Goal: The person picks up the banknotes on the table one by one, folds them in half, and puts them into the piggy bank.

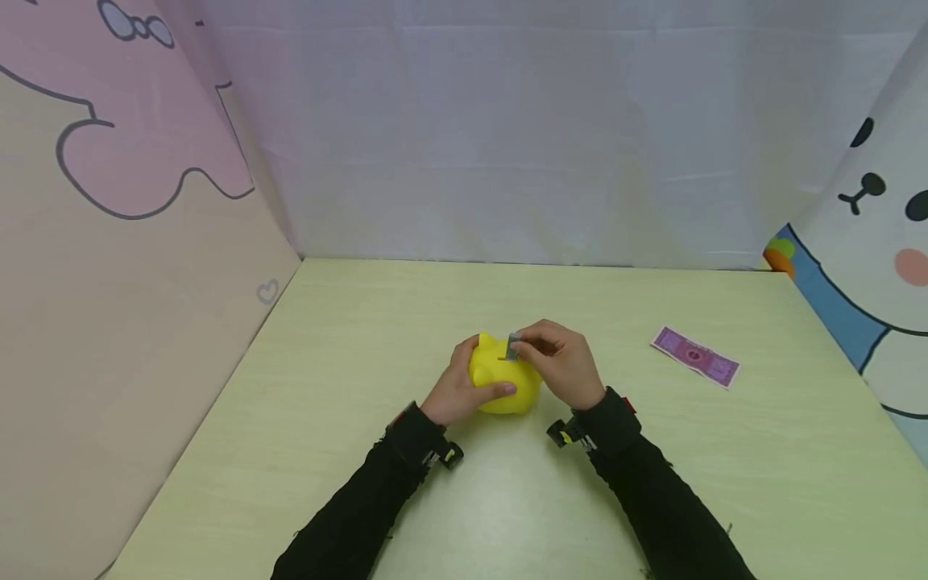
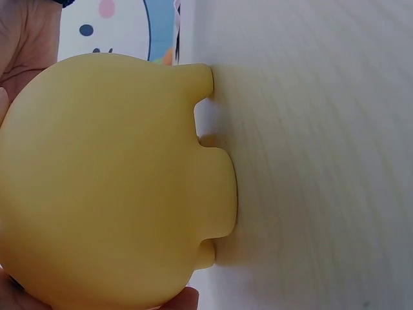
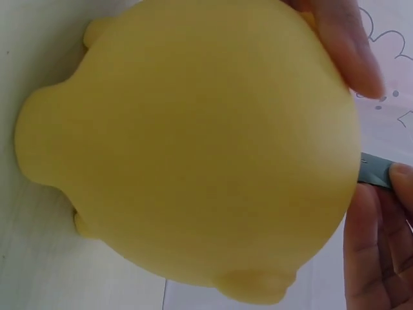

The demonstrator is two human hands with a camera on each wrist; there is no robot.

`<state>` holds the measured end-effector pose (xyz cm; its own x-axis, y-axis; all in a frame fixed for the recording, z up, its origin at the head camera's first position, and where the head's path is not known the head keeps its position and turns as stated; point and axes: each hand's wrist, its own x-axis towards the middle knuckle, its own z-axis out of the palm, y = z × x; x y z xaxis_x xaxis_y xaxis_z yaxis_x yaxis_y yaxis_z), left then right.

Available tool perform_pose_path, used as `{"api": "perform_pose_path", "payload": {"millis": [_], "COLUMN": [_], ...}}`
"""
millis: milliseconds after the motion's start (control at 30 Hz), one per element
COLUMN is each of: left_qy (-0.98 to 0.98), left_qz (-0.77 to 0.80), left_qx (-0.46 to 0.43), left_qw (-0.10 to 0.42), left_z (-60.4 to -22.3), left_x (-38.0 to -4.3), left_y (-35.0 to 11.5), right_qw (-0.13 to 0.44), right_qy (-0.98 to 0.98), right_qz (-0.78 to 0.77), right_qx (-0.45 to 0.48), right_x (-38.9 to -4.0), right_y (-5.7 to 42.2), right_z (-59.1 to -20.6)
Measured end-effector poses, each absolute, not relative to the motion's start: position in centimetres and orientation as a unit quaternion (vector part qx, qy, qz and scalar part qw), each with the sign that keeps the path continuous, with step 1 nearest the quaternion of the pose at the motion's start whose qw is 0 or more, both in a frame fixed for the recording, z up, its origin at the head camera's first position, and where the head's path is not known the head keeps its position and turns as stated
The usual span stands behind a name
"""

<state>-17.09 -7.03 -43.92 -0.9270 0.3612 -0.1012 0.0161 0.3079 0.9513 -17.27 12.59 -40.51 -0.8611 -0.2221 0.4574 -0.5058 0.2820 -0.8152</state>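
Observation:
A yellow piggy bank (image 1: pixel 518 396) stands on its stubby feet on the table. From its left side my left hand (image 1: pixel 458 391) grips the body, the thumb laid across the near side. My right hand (image 1: pixel 569 366) pinches a small folded grey-green banknote (image 1: pixel 511 346) upright at the slot on top. In the right wrist view the folded note (image 3: pixel 375 170) stands out from the top of the piggy bank (image 3: pixel 193 142), held between thumb and fingers; how far it sits in the slot is hidden. The left wrist view is mostly filled by the piggy bank (image 2: pixel 110 181).
A purple-pink banknote (image 1: pixel 696 357) lies flat on the pale wooden table (image 1: pixel 406 306), to the right of the right hand. White cloth (image 1: pixel 471 145) hangs behind the table. Printed cartoon panels flank it left and right. Each wrist wears a small black camera.

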Motion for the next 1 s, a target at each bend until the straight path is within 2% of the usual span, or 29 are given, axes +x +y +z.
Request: {"api": "perform_pose_path", "payload": {"millis": [1000], "left_qy": [0.803], "left_qz": [0.567], "left_qx": [0.113], "left_qw": [0.147], "left_z": [-44.08], "left_x": [-17.04], "left_y": [-7.02], "right_qw": [0.099], "right_qy": [-0.831], "right_qz": [0.489], "right_qx": [0.246], "right_x": [-17.26], "right_y": [12.75], "right_z": [-40.95]}}
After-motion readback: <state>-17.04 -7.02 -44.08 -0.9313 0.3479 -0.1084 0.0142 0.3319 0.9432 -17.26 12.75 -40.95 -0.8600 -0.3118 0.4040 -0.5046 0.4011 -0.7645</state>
